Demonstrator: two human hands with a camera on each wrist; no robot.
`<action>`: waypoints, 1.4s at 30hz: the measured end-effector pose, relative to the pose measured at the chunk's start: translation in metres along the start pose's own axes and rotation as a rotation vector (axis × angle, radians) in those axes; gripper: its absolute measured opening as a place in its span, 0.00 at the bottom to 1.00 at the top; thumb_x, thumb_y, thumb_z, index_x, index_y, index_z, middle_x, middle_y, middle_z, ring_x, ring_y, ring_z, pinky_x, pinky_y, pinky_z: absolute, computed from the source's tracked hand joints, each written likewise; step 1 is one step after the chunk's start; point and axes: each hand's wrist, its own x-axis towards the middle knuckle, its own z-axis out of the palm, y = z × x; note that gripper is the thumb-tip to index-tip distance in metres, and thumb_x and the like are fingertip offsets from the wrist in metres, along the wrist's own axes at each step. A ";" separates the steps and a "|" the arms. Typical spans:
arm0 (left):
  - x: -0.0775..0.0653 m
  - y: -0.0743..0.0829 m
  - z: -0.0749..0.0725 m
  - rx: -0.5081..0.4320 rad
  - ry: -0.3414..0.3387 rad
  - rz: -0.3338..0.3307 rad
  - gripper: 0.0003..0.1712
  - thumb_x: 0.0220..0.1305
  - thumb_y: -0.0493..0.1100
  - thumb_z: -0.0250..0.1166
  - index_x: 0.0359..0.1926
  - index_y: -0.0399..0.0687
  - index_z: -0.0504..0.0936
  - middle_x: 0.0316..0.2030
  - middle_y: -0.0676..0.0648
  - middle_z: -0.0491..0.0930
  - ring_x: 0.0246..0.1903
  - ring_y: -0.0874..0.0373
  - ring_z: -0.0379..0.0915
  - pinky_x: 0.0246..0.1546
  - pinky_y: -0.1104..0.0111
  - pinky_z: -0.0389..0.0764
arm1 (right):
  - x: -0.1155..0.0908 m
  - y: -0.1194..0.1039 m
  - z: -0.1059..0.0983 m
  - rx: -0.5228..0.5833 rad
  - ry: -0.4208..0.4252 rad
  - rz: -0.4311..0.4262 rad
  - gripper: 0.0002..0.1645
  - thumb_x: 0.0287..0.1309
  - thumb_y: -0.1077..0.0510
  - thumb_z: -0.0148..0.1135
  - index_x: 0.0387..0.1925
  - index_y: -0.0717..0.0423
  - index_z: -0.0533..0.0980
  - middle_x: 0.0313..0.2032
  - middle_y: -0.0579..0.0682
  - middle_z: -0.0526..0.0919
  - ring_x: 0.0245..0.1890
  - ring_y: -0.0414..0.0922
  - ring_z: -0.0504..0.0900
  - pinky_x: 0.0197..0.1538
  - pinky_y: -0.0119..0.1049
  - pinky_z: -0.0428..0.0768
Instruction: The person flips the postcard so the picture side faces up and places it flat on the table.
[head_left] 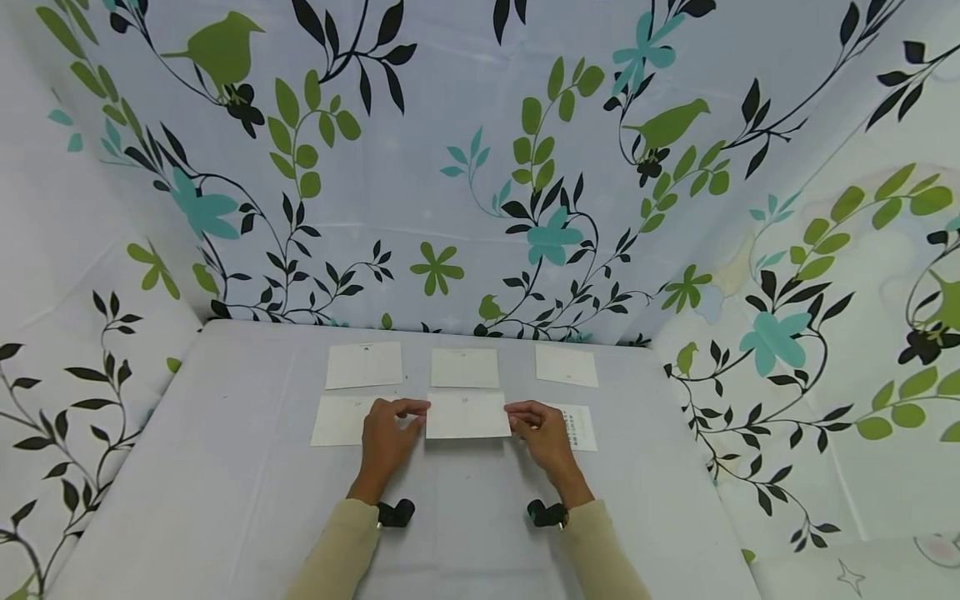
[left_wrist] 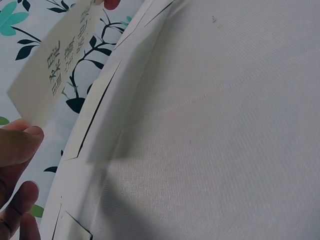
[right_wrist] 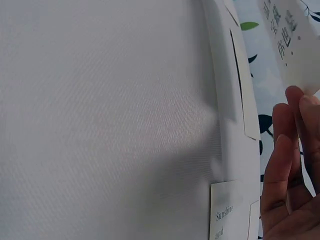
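Nearest in, pale sleeves (head_left: 336,546) are reaching up from the bottom, with a black device (head_left: 396,512) sitting at the left wrist and another black device (head_left: 547,513) at the right.

Now the hands! The left hand (head_left: 392,437) is pinching one short end of the held card (head_left: 467,416) between thumb and forefinger, and the right hand (head_left: 543,433) is pinching the opposite end, its other fingers curving loosely below. The held card is hanging just above the tabletop (head_left: 465,517), centred between the hands and casting a shadow, its long axis running left to right. The face seen from above is showing only a small mark near its far edge; lines of characters are showing on the other face in both wrist views.

Flanking it, the left hand is partly covering a plain card (head_left: 337,423), while the right is partly blocking a printed card (right_wrist: 225,210) reading "Sunshine and".

Farther out, three cards are lying in a row: left card (head_left: 364,365), middle card (head_left: 464,368), right card (head_left: 566,365). The middle one is lying just beyond the held card.

And at the back, a patterned cloth (head_left: 420,167) is rising behind the pale tabletop, showing green birds, leaves and turquoise flowers.
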 end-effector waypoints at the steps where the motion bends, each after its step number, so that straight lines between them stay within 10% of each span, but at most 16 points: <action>1: 0.000 0.000 0.000 0.001 -0.002 -0.002 0.12 0.64 0.37 0.76 0.47 0.54 0.93 0.39 0.51 0.92 0.44 0.52 0.76 0.47 0.59 0.71 | 0.000 0.000 0.000 -0.003 0.000 -0.011 0.10 0.69 0.61 0.70 0.47 0.45 0.88 0.41 0.45 0.92 0.39 0.42 0.86 0.39 0.32 0.82; 42: 0.000 0.005 0.000 -0.075 0.033 -0.029 0.07 0.65 0.44 0.77 0.43 0.52 0.91 0.36 0.51 0.91 0.40 0.54 0.73 0.45 0.61 0.71 | -0.001 0.000 0.011 0.045 0.095 0.000 0.03 0.68 0.55 0.72 0.42 0.47 0.86 0.41 0.48 0.87 0.45 0.46 0.82 0.41 0.35 0.82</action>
